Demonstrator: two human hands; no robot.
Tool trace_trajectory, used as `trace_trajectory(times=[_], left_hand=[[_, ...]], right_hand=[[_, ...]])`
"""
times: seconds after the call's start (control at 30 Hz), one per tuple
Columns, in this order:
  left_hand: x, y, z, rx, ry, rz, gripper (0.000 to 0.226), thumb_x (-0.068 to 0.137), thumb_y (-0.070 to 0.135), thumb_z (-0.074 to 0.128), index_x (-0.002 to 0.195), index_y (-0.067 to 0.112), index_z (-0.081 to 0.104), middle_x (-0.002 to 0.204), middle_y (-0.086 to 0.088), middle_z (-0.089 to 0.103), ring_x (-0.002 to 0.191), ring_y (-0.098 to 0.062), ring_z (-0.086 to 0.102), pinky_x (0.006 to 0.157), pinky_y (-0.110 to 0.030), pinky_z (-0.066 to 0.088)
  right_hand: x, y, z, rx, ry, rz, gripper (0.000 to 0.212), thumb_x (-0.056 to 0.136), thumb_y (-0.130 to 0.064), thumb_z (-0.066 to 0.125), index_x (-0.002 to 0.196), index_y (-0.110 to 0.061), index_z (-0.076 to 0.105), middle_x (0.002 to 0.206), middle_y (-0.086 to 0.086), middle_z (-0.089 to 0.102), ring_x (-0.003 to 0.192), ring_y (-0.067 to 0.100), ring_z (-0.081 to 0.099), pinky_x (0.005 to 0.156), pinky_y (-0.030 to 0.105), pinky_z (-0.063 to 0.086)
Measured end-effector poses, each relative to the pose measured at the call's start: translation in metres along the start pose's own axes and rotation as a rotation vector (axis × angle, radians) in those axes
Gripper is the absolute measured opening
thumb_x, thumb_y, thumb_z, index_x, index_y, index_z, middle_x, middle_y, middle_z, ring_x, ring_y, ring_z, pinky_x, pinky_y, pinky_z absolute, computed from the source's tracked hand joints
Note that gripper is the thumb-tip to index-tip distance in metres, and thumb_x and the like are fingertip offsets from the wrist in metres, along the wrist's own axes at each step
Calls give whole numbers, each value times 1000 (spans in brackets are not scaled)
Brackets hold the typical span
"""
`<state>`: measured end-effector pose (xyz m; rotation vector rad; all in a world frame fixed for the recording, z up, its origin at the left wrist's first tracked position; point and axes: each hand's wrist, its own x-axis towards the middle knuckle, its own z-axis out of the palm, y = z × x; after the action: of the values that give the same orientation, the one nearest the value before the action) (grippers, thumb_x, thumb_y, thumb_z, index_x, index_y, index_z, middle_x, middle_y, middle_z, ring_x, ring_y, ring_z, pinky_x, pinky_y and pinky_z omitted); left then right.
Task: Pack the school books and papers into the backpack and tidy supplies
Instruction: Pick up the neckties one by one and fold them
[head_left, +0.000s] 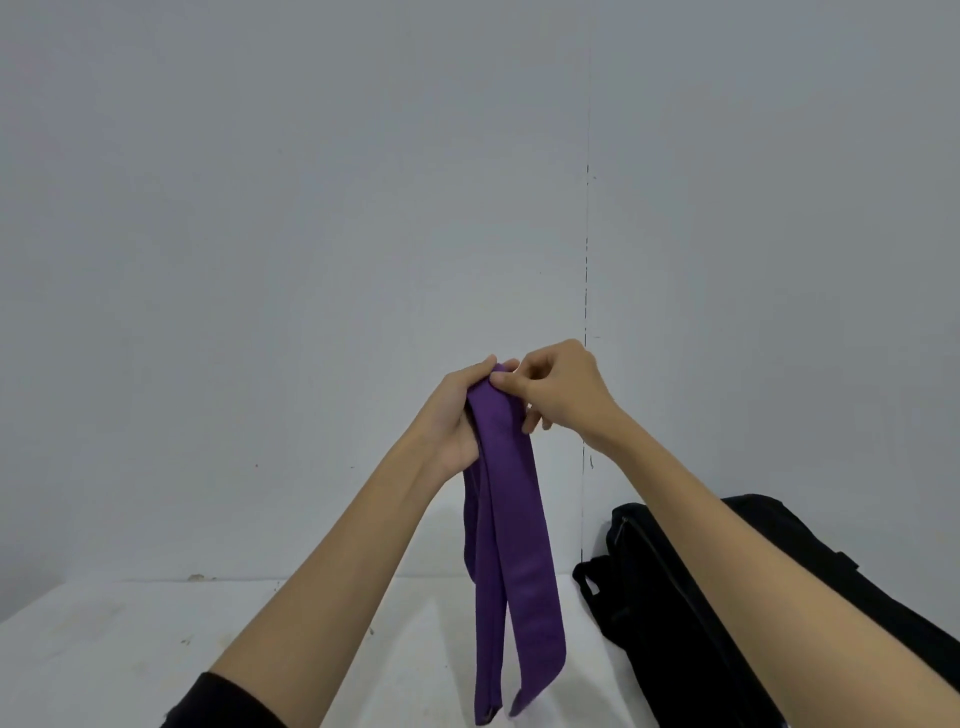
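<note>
A long purple cloth (511, 545), folded into hanging strips, dangles in front of me above the white table (130, 639). My left hand (457, 415) grips its upper part from the left. My right hand (561, 387) pinches the top fold with thumb and forefinger. A black backpack (660, 587) lies on the table at the right, partly hidden behind my right forearm, with a zipper line along its near side.
A plain grey wall stands close behind the table, with a vertical seam at the right of centre. The table's back edge meets the wall. No books or papers are in view.
</note>
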<state>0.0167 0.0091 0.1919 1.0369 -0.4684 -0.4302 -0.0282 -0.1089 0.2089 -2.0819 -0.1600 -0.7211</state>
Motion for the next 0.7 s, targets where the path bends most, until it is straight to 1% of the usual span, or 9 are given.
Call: trace_trajectory(times=[0.07, 0.17, 0.27, 0.37, 0.43, 0.5, 0.6, 0.63, 0.7], left_hand=[[0, 4, 3, 17, -10, 8, 22, 96, 25, 50, 97, 7, 62, 92, -9, 66, 74, -24, 62, 72, -32, 49], [-1, 10, 9, 44, -31, 24, 29, 96, 32, 49, 98, 7, 63, 80, -6, 67, 59, -18, 62, 66, -28, 48], [-3, 13, 17, 52, -53, 73, 35, 98, 35, 45, 94, 5, 63, 70, -6, 66, 53, -16, 61, 74, -34, 50], [-2, 14, 23, 84, -47, 90, 38, 100, 37, 41, 93, 6, 63, 68, -4, 68, 55, -14, 64, 80, -38, 51], [-2, 15, 23, 86, -33, 83, 40, 101, 37, 38, 101, 6, 63, 79, -5, 70, 62, -16, 68, 79, -39, 54], [-1, 15, 20, 77, -1, 67, 40, 102, 36, 34, 111, 7, 60, 93, -6, 71, 73, -21, 70, 78, -38, 54], [1, 13, 17, 3, 65, 67, 37, 104, 32, 30, 107, 8, 58, 92, -6, 71, 83, -23, 68, 79, -36, 52], [1, 13, 17, -32, 98, 69, 35, 104, 31, 32, 102, 8, 58, 87, -6, 71, 80, -22, 67, 77, -34, 52], [3, 13, 19, -93, 169, 54, 34, 103, 31, 37, 94, 8, 61, 78, -4, 68, 70, -18, 64, 69, -31, 52]], right_hand=[[3, 0, 1, 51, 47, 6, 28, 81, -17, 73, 62, 1, 63, 44, -16, 58, 42, 21, 61, 40, 19, 44], [6, -7, -2, 186, 96, 19, 30, 80, -16, 75, 67, 8, 63, 47, -5, 59, 40, 23, 60, 44, 28, 53], [10, -14, -5, 203, 151, 2, 34, 81, -19, 73, 73, 12, 63, 51, 14, 60, 39, 20, 60, 51, 34, 56], [12, -17, -7, 133, 182, -39, 34, 83, -22, 72, 72, 9, 63, 56, 19, 64, 44, 23, 63, 57, 34, 57], [11, -16, -8, 135, 190, -55, 34, 85, -22, 69, 75, 9, 63, 61, 19, 66, 47, 24, 64, 57, 33, 58], [8, -11, -11, 141, 273, -75, 31, 87, -24, 65, 73, 3, 64, 66, 12, 68, 50, 23, 65, 56, 31, 55], [-3, 6, -10, 131, 420, -56, 32, 89, -30, 62, 66, -8, 57, 61, 2, 60, 49, 18, 60, 56, 29, 47], [-9, 13, -6, 156, 386, -14, 35, 89, -35, 61, 68, -8, 57, 61, 1, 59, 49, 15, 58, 56, 28, 46], [-20, 26, 4, 214, 187, 121, 44, 89, -49, 55, 75, -8, 59, 67, 1, 61, 56, 13, 59, 60, 26, 46]])
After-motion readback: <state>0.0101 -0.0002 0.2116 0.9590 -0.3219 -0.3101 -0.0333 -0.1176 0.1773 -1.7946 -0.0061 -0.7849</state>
